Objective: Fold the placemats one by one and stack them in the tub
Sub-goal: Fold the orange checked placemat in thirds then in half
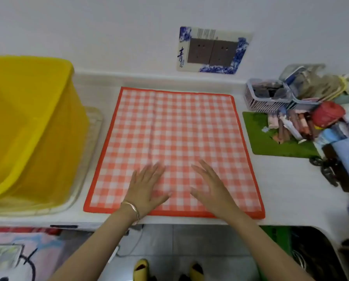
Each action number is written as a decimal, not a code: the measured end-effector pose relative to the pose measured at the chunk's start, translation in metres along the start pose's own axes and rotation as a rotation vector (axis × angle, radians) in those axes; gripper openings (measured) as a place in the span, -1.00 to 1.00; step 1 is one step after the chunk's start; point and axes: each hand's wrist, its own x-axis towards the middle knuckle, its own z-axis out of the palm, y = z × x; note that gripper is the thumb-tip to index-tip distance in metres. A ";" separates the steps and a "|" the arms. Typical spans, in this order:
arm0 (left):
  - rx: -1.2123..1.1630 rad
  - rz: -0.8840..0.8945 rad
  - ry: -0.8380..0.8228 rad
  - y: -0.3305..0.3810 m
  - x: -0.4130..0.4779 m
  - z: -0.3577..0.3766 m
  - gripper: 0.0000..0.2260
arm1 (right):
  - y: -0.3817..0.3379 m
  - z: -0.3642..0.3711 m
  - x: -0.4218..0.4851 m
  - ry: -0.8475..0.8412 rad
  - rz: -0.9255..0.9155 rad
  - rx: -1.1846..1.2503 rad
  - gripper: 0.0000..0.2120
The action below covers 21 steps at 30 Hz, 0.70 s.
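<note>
Lying flat on the white table (280, 189), the checked placemat (169, 128) is spread open, with its orange border lined up with the table's front edge. Both hands are laid on its near part, close to the 6 o'clock edge. The left hand (147, 189), with a bracelet (132, 207) at the wrist, is found at about 7 o'clock from the mat's middle, and its fingers are pointed to 1 o'clock. The right hand (210, 189) is found at about 5 o'clock, with fingers pointed to 11 o'clock. No grip is made yet: on both hands the fingers are straight and apart, and the mat is only pressed. Nothing is held.

The mat looks almost square, so its long axis cannot be told for sure. Its sides are lined up from 6 to 12 and from 9 to 3. The far edge, at 12 o'clock, is well away from both hands. For a fold, the near edge would likely be picked up and carried toward 12. The yellow tub (54, 126) is placed at 9 o'clock, near the mat, so the left hand is nearer to it.
</note>
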 end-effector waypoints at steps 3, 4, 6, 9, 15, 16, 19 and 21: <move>0.164 0.085 -0.076 -0.005 0.002 0.006 -0.15 | 0.010 0.012 0.002 -0.123 -0.028 -0.172 -0.33; 0.173 0.094 -0.081 -0.009 0.002 0.009 -0.14 | 0.013 0.015 0.001 -0.153 -0.036 -0.188 -0.32; 0.175 0.117 -0.100 -0.013 0.001 0.014 -0.10 | 0.016 0.020 0.000 -0.213 -0.048 -0.198 -0.30; 0.197 0.126 -0.129 -0.020 0.002 0.017 -0.10 | 0.022 0.024 0.003 -0.252 -0.082 -0.283 -0.28; 0.221 0.171 -0.130 -0.027 0.002 0.023 -0.05 | 0.040 0.037 0.006 -0.289 -0.145 -0.409 -0.30; 0.212 0.179 -0.121 -0.028 0.002 0.024 -0.06 | 0.040 0.038 0.006 -0.285 -0.149 -0.402 -0.31; 0.218 0.177 -0.126 -0.031 0.003 0.025 -0.09 | 0.040 0.038 0.006 -0.275 -0.164 -0.389 -0.34; 0.217 0.177 -0.119 -0.031 0.003 0.025 -0.10 | 0.040 0.039 0.006 -0.271 -0.168 -0.384 -0.37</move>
